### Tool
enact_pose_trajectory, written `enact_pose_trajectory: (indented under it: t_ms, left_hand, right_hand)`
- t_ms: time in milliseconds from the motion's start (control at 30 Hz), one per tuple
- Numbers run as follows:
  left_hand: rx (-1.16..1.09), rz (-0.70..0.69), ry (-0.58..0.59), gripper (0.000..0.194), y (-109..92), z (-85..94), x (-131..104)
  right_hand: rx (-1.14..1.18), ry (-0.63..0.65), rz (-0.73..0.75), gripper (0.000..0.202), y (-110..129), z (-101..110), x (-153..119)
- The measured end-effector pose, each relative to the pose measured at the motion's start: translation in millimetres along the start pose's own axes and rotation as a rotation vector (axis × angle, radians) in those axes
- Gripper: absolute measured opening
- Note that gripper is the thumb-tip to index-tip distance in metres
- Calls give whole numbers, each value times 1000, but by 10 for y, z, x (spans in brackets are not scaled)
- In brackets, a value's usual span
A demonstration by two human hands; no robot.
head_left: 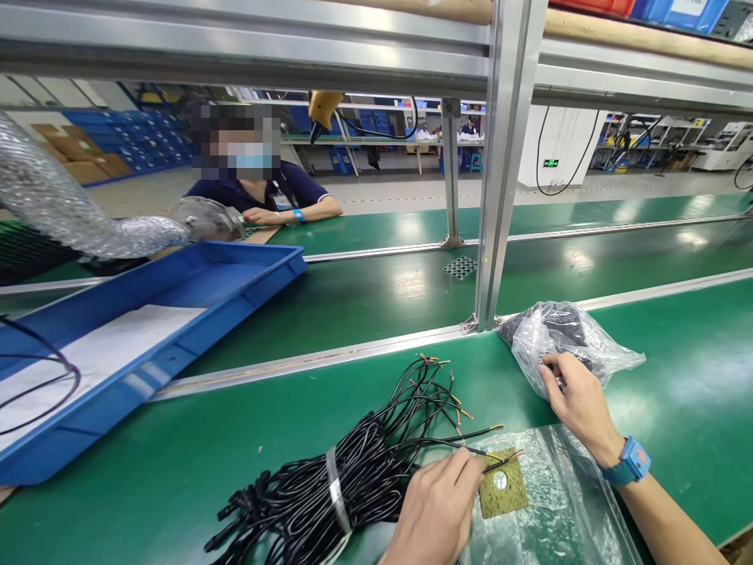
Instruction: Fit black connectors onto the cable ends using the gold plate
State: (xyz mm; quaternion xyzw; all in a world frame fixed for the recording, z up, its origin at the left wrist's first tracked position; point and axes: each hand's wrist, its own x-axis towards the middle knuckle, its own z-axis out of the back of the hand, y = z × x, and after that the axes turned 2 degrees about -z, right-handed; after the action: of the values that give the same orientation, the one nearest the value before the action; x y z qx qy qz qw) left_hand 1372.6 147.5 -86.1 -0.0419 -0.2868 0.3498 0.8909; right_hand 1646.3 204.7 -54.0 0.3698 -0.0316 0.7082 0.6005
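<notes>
My left hand (440, 506) is closed on a black cable (471, 449), pinched near its stripped end with thin coloured wires. Beside it lies a bundle of black cables (353, 471), bound with a pale band and with bare coloured ends fanned out at the top. Just under the held wire end is a yellowish square sponge (511, 493) with a round hole, on a flat clear plastic bag (565, 479). My right hand (573, 396) touches another clear plastic bag (547, 329) with dark contents, its fingers curled inward. Whatever sits between those fingertips is hidden.
A blue tray (252, 294) with white paper and a dark cable stands at the left. A metal post (500, 173) rises behind the bag. Across the bench sits a person (294, 184) in a mask, near a silver duct (70, 196). A yellow tool (323, 110) hangs overhead.
</notes>
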Motion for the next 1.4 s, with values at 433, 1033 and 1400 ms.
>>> enact_pose_trajectory:
  t_ms: [433,1033,1400]
  left_hand:
    - [78,112,239,18,-44,113,13]
    - [186,216,382,22,-53,81,1]
    - [307,152,409,28,-65,99,52]
  right_hand:
    - [390,497,362,19,358,42,-185]
    - [469,730,435,37,461,22,-239]
    - [458,735,464,39,474,-33,-267]
